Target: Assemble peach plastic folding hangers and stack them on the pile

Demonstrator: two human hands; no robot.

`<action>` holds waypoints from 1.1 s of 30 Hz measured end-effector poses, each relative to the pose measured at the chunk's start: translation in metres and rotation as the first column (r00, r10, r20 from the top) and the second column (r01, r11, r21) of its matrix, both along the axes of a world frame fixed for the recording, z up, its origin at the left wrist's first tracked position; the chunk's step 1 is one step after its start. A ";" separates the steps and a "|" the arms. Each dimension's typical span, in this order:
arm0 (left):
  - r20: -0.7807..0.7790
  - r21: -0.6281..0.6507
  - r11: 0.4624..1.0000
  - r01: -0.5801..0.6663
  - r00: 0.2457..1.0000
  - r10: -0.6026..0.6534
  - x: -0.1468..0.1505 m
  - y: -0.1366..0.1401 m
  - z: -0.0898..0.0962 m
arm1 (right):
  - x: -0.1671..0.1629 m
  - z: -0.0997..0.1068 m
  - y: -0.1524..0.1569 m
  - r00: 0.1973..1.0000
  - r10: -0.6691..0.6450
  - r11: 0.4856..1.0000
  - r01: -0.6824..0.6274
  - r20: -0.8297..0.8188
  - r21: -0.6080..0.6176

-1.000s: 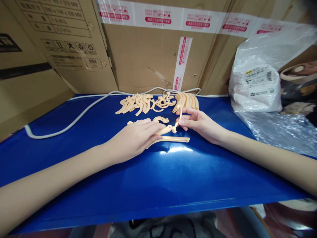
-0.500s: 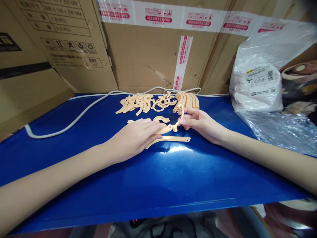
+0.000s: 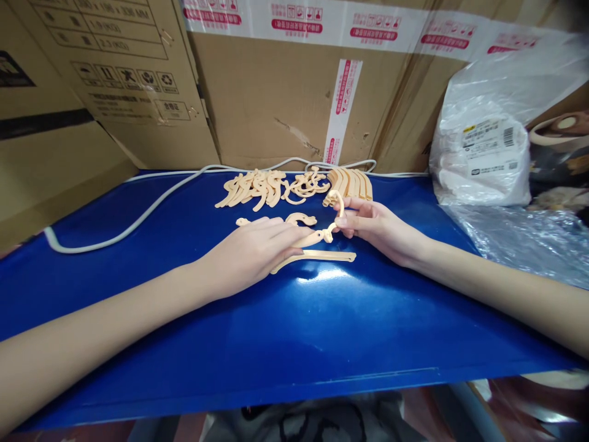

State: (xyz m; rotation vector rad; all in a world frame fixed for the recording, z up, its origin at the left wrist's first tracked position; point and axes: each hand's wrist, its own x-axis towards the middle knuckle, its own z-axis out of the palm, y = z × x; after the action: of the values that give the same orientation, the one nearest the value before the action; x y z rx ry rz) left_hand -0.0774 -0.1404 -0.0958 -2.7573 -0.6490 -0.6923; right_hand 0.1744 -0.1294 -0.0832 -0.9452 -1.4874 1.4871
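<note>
My left hand (image 3: 255, 248) lies palm down over the table, closed on a beige arm piece (image 3: 313, 239) with a small hole at its tip. Pinched in the fingers of my right hand (image 3: 375, 228) is a beige hook-shaped piece (image 3: 341, 205), its curve upward. The hook's knobbed lower end is at the arm piece's tip; whether they are joined I cannot tell. Just below my left fingers lies a long, slightly bent beige strip (image 3: 329, 255). A short curved piece (image 3: 302, 218) sits behind that hand, and a holed end (image 3: 242, 221) shows beyond its knuckles.
Toward the back of the blue table (image 3: 294, 344) are piles of curved arm pieces (image 3: 257, 187), hooks (image 3: 304, 185) and bent strips (image 3: 352, 184). A white cable (image 3: 161, 205) runs behind them. Cardboard boxes (image 3: 271, 104) wall the back; a plastic-wrapped package (image 3: 483, 153) stands right.
The hook-shaped piece has turned slightly in my right fingers, so its curve shows more. My left hand keeps its hold on the arm piece. The view has shifted a little.
</note>
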 end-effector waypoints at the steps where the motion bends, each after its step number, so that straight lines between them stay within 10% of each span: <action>1: -0.003 -0.009 1.000 0.005 1.000 -0.005 0.000 0.001 -0.001 | -0.001 0.000 0.000 1.000 -0.003 1.000 0.003 -0.001 -0.005; 33: -0.099 0.070 0.998 -0.004 0.995 0.011 0.000 0.004 -0.002 | -0.001 -0.011 0.005 0.999 -0.040 0.996 0.037 0.032 0.085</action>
State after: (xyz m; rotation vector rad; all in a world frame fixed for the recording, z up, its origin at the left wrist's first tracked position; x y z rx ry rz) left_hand -0.0770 -0.1361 -0.0980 -2.7042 -0.6026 -0.5613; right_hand 0.1739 -0.1248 -0.0939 -0.9470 -1.5358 1.3758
